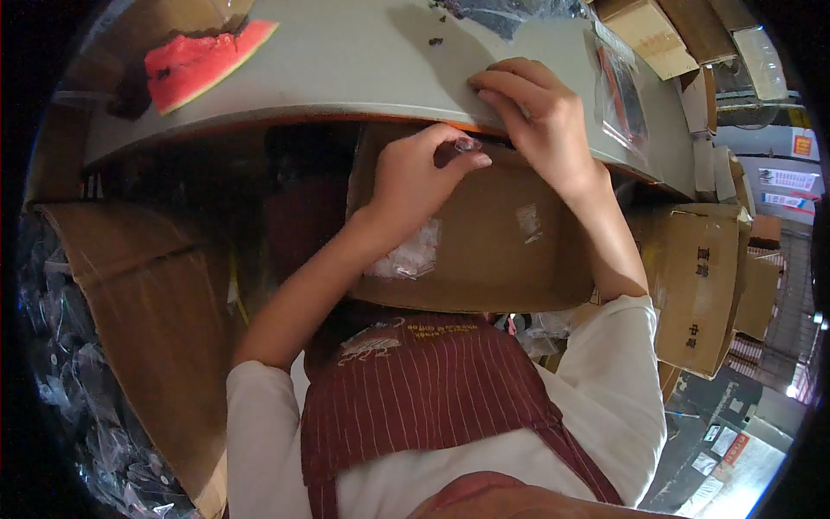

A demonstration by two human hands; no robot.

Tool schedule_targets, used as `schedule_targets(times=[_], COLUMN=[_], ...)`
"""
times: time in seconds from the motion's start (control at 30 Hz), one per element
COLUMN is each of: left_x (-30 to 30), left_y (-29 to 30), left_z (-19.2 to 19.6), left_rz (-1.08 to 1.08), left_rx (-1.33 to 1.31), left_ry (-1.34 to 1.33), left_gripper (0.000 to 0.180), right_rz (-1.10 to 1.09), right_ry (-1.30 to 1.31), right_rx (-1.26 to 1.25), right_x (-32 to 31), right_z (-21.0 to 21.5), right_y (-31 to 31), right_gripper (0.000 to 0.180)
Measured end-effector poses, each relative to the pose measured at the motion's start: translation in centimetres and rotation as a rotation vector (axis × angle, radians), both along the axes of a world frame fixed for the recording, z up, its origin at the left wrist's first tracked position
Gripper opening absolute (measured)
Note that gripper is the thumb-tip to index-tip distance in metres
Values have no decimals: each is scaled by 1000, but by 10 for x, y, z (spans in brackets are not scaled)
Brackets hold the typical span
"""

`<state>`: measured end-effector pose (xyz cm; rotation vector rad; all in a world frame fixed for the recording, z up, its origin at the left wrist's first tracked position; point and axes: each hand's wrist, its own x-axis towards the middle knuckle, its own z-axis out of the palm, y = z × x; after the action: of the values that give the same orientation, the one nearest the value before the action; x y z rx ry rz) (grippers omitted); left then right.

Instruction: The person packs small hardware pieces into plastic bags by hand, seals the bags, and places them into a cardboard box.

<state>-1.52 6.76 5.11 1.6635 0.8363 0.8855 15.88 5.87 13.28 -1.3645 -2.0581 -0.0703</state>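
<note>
My left hand (419, 173) is closed at the table's front edge, above an open cardboard box (493, 259). Between its thumb and fingers sits a small clear plastic bag (468, 145), its opening toward my right hand. My right hand (543, 112) hovers over the edge of the grey table (363, 60), fingertips pinched together. Whatever they pinch, if anything, is too small to make out. Small dark bits (436, 41) lie on the tabletop beyond that hand. Inside the box are several small clear packets (411, 253), bunched at its left, and another packet (528, 223) farther right.
A bitten watermelon slice (203, 65) lies at the table's far left. Clear plastic (510, 13) is at the back, and a flat clear package (621, 91) lies on the right. Cardboard boxes (696, 285) stand at right; a large carton (147, 320) and heaped plastic bags (82, 381) are at left.
</note>
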Motion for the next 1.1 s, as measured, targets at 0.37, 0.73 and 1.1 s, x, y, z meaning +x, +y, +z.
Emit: schedule_targets(times=[0.37, 0.73, 1.1], left_x=[-6, -74, -102], left_y=[-16, -6, -35], left_z=[-3, 14, 14], left_rz=[37, 13, 245], left_rx=[14, 697, 47], left_ry=[-104, 49, -232], left_gripper=[29, 36, 24], right_rz=[-9, 89, 276], right_ry=[145, 135, -181], right_rx=[-110, -421, -804], right_x=[-6, -5, -74], right_z=[8, -13, -127], right_y=[-58, -66, -10], right_gripper=[27, 25, 24])
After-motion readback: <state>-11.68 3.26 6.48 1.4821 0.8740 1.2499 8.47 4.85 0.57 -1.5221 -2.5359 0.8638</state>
